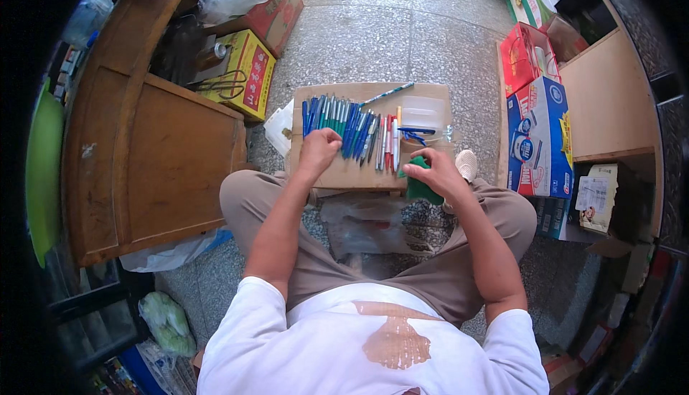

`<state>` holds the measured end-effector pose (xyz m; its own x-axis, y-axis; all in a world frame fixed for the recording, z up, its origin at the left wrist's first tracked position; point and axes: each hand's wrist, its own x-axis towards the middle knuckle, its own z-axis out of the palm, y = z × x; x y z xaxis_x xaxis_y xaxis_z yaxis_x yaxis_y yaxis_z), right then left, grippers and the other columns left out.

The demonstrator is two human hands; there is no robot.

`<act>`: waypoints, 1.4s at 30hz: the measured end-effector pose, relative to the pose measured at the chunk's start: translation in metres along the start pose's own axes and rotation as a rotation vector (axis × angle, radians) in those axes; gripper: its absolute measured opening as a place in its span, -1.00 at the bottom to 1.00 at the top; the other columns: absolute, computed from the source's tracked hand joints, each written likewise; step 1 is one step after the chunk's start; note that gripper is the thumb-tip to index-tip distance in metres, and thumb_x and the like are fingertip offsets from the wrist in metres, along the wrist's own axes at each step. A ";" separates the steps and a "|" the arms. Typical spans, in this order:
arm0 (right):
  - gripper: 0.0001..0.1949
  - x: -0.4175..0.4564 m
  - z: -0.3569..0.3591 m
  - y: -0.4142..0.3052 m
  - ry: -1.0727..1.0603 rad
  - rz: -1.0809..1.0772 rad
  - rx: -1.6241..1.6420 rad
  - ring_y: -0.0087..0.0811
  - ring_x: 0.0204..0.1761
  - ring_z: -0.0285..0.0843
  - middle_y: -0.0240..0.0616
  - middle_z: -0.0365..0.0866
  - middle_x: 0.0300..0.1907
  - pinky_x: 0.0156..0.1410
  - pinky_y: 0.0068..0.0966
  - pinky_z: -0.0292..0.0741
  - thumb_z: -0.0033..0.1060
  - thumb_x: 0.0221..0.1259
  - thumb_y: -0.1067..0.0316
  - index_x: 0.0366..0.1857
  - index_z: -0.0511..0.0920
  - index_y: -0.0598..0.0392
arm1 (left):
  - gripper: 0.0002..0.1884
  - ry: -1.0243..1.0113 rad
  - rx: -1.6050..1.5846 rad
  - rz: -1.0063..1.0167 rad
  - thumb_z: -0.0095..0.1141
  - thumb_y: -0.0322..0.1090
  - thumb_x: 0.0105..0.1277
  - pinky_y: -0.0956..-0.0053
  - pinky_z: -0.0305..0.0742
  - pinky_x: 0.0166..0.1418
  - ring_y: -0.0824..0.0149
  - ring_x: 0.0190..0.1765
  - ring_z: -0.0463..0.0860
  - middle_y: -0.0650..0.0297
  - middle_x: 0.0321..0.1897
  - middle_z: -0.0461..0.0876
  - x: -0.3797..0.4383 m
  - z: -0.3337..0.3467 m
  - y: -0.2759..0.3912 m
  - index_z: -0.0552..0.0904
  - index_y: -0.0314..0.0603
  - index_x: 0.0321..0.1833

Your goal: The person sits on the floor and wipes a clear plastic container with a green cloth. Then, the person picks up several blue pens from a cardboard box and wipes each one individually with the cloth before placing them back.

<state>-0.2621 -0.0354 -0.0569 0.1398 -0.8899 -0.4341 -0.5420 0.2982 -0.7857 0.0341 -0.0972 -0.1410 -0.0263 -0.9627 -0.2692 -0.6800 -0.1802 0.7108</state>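
Observation:
Side by side on a low cardboard-topped surface [328,180] lies a row of pens [352,131], mostly blue and green, with red and white ones at the right. My left hand [321,150] is over the lower left part of the row, fingers bent together; whether it grips a pen is hidden. In my right hand [433,171] is a green cloth [422,188], held at the near right edge. Beyond that hand are a clear plastic box [423,111] and some blue pens [415,132]. A patterned pencil or pen [388,93] lies slantwise behind the row.
A wooden cabinet [177,163] and a yellow carton [253,80] with scissors [231,85] on it stand left. On the right are a red bag [530,58] and a blue-and-white carton [541,136] by a shelf. My knees flank the low surface.

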 end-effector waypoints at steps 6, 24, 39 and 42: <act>-0.61 -0.057 0.010 -0.015 -0.251 0.231 0.985 -0.51 -0.22 0.68 -0.27 0.68 -0.19 -0.10 -0.54 0.64 0.20 0.39 0.04 0.01 0.56 0.19 | -0.76 0.122 0.304 0.055 0.33 -0.22 0.16 0.19 0.57 -0.03 0.06 -0.13 0.72 0.10 -0.26 0.74 -0.018 0.024 0.025 0.72 -0.18 -0.19; -0.54 -0.022 0.031 0.009 -0.421 0.172 1.113 -0.39 -0.12 0.72 -0.14 0.69 -0.08 0.00 -0.43 0.67 -0.06 0.52 0.02 0.11 0.53 0.28 | -0.64 0.193 0.635 0.101 0.33 -0.19 0.18 0.12 0.62 -0.08 -0.02 -0.12 0.71 -0.01 -0.21 0.62 -0.008 0.054 0.025 0.49 -0.22 -0.13; -0.56 -0.018 0.034 0.004 -0.291 0.101 1.085 -0.35 -0.05 0.71 -0.20 0.67 -0.03 0.06 -0.36 0.66 0.12 0.43 0.06 0.19 0.48 0.17 | -0.65 0.040 0.146 -0.138 0.32 -0.26 0.10 0.28 0.53 -0.26 0.22 -0.26 0.67 0.11 -0.31 0.68 0.012 0.045 -0.009 0.64 -0.29 -0.09; -0.62 -0.012 0.037 0.011 -0.192 0.051 1.301 -0.38 -0.02 0.68 -0.22 0.65 0.00 0.09 -0.36 0.64 0.15 0.43 0.15 0.17 0.46 0.14 | -0.70 -0.087 -0.326 -0.292 0.36 -0.27 0.15 0.53 0.41 -0.49 0.49 -0.40 0.59 0.31 -0.42 0.64 0.000 0.031 0.005 0.65 -0.26 -0.12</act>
<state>-0.2392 -0.0087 -0.0767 0.3164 -0.8373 -0.4459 0.6238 0.5377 -0.5672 0.0076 -0.0918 -0.1578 0.0615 -0.8440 -0.5327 -0.4016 -0.5096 0.7610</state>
